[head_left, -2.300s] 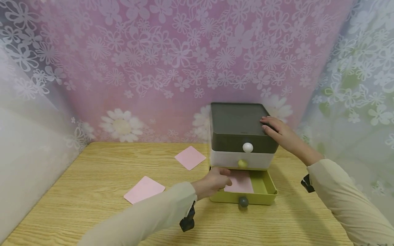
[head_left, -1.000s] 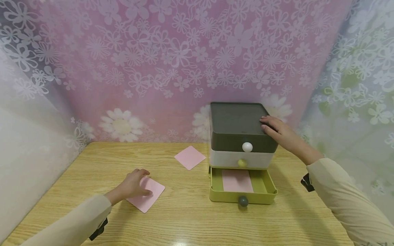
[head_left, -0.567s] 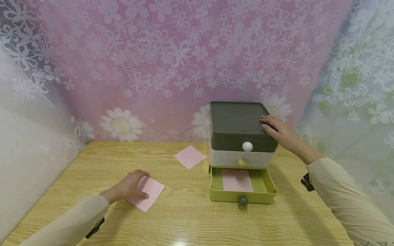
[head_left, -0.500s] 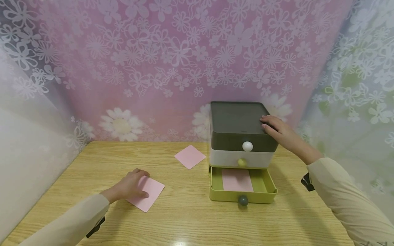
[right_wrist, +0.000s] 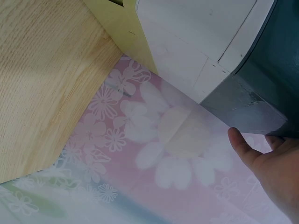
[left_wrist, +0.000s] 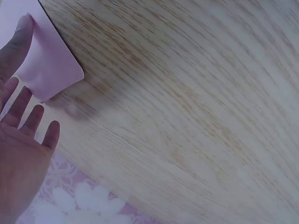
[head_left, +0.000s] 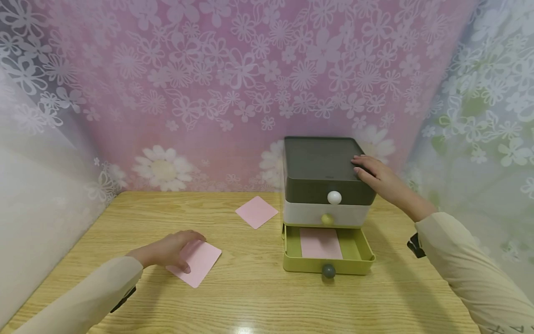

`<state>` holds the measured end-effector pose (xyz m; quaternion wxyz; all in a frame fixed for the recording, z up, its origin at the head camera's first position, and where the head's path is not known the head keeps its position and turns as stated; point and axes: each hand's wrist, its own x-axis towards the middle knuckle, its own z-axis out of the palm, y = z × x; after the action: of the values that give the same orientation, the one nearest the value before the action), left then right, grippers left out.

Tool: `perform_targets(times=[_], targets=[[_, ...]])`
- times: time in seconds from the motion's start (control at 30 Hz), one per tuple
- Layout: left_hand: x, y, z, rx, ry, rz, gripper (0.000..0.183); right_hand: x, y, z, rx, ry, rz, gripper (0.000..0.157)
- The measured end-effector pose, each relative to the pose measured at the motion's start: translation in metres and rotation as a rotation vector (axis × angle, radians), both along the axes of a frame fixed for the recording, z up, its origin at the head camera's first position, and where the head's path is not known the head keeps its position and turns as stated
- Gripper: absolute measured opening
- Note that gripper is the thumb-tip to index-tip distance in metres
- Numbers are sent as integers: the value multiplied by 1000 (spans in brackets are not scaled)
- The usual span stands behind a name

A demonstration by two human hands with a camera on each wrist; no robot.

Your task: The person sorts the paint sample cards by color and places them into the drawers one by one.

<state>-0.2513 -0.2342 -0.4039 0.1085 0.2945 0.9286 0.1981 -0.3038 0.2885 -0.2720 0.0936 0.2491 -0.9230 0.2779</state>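
Note:
My left hand (head_left: pixel 168 250) reaches over a square pink card (head_left: pixel 200 266) at the left of the table. In the left wrist view its thumb (left_wrist: pixel 21 39) lies against the card's face, and the other fingers spread near the card's edge. My right hand (head_left: pixel 381 178) rests with its fingers on the right edge of the dark grey top of a small drawer unit (head_left: pixel 321 157). The lowest drawer, yellow-green (head_left: pixel 308 265), is pulled out. A second pink card (head_left: pixel 321 243) lies flat in it, on the left side.
Between the left hand and the drawer unit, a third pink card (head_left: pixel 256 212) lies towards the back of the wooden table (head_left: pixel 250 301). Above the pulled-out drawer sit a white drawer (head_left: pixel 304 213) and a dark grey one, both pushed in. Flowered curtains (head_left: pixel 217 116) hang behind.
The left hand has left the drawer, where a card now lies flat, and gone left to the near card. Lately its thumb has shifted slightly left over that card. The right hand stays put.

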Motion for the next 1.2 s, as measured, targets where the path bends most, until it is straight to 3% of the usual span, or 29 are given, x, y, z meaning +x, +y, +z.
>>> perform_targets(times=[0.27, 0.53, 0.73, 0.9, 1.2], targets=[[-8, -2, -2, -14, 120, 3, 66, 2, -1, 1, 8, 10, -2, 49], [-10, -2, 9, -55, 170, 47, 50, 2, -1, 1, 11, 5, -12, 49], [-16, -5, 20, -52, 139, 40, 34, 1, -1, 0, 6, -2, -16, 50], [-22, -10, 30, 17, 48, 12, 24, 2, -1, 1, 9, 4, -9, 50], [-25, -14, 47, 131, -68, -7, 38, 2, -2, 1, 2, -8, -26, 50]])
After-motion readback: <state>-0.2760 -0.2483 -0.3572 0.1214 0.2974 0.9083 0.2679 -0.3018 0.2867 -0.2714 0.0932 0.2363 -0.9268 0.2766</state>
